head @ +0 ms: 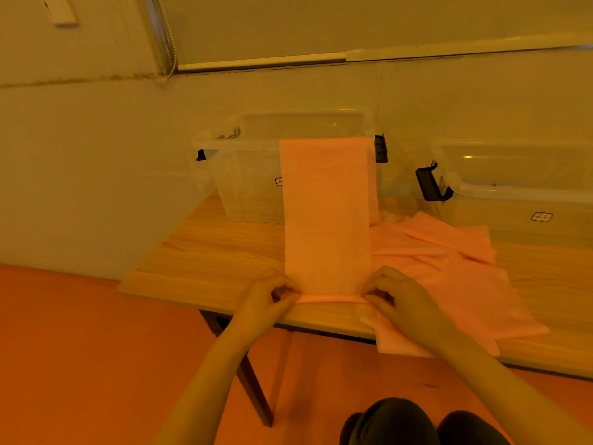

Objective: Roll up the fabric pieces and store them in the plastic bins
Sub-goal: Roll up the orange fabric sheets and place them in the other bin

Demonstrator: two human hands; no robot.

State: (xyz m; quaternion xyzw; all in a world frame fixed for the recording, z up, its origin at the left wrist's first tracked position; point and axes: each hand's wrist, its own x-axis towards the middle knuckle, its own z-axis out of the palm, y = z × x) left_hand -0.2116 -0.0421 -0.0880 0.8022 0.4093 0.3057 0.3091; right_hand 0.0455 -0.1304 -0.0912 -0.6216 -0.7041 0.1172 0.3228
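While both hands pinched its rolled near edge, left hand & right hand w/ curled fingers, the pink cloth strip lay on the table, far end draped over the clear bin.

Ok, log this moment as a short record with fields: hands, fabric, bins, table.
left hand: pinches left end of the roll
right hand: pinches right end of the roll
folded fabric strip: pink, near edge just started rolling, far end draped up against a bin
loose fabric pile: pink, right of the strip
clear plastic bins: two, and, lids off
wooden table: holds everything
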